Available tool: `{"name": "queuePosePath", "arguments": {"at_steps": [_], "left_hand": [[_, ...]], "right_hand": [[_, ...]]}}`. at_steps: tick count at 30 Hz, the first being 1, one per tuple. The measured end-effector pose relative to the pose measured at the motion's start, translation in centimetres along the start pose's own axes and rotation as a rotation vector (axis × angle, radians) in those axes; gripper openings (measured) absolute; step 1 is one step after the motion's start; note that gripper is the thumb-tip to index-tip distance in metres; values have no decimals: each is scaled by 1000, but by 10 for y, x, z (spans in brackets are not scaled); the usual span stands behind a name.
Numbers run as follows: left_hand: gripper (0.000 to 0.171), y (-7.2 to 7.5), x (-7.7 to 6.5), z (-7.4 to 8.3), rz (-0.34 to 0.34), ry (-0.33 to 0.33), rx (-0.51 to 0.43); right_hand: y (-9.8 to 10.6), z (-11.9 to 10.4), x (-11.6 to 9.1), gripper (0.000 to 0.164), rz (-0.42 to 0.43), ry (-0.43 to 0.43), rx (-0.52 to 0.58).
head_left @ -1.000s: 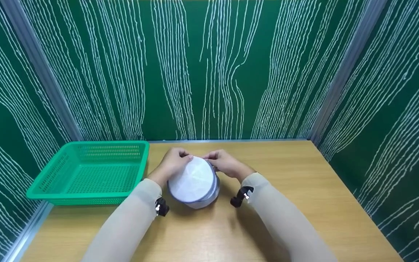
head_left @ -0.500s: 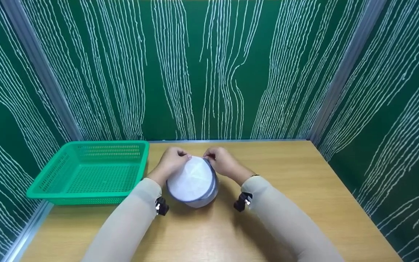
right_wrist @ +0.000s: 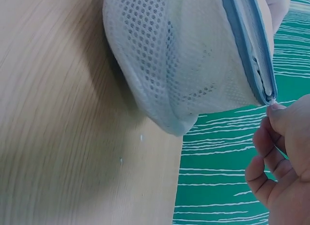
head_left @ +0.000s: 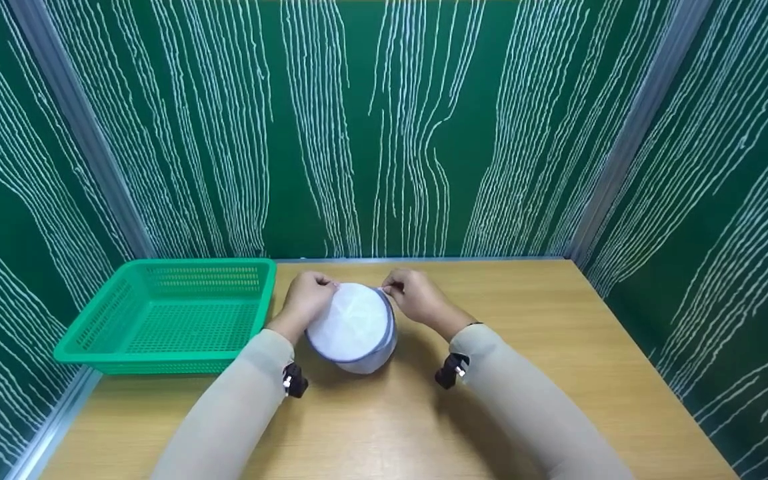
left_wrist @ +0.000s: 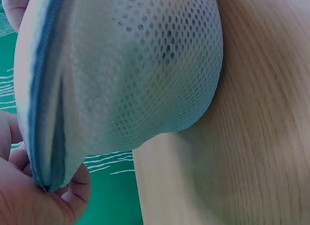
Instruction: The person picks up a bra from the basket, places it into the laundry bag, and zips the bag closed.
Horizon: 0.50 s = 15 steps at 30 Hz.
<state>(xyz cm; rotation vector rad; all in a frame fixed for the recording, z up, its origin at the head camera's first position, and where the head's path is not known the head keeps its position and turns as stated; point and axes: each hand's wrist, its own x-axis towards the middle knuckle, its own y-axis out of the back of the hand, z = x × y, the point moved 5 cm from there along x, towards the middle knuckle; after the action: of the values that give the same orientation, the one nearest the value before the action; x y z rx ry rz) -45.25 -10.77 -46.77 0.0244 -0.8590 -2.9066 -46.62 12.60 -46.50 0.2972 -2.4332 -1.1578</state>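
Note:
A round white mesh laundry bag [head_left: 349, 323] with a flat pale lid stands on the table, tilted a little. Blue zipper tape [left_wrist: 41, 99] runs round the lid's edge. At the far left of the rim, my left hand [head_left: 309, 298] pinches the zippered edge between thumb and fingers. My right hand [head_left: 419, 297] is at the far right of the rim; in the right wrist view its thumb [right_wrist: 278, 113] and a finger pinch a small tip at the end of the blue zipper [right_wrist: 247, 45]. The bag's inside is hidden, though faint darker spots show through the mesh.
A green plastic basket [head_left: 187, 327] with slotted walls stands to the left on the wooden table [head_left: 524, 313]. Green panels [head_left: 397, 133] with white wavy lines rise behind the table and along both sides. Black wrist cameras [head_left: 295, 381] are strapped over both sleeves.
My right hand has shifted slightly to the right, away from the left hand, with its fingers still at the rim. The bag has moved slightly away from me. The basket stays put.

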Motion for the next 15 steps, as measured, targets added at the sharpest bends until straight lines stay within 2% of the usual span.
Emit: {"name": "queuePosePath", "arguments": {"at_steps": [6,9,15], "left_hand": [[22,2,-3,-7,18,64,5],[23,2,-3,-9,22,69,34],[29,-2,-3,-9,-49,72,72]], "right_hand": [[-1,3,-2,11,3,-9,-3],[-2,3,-2,11,1,-13,-4],[-1,0,-1,11,0,-10,2]]}}
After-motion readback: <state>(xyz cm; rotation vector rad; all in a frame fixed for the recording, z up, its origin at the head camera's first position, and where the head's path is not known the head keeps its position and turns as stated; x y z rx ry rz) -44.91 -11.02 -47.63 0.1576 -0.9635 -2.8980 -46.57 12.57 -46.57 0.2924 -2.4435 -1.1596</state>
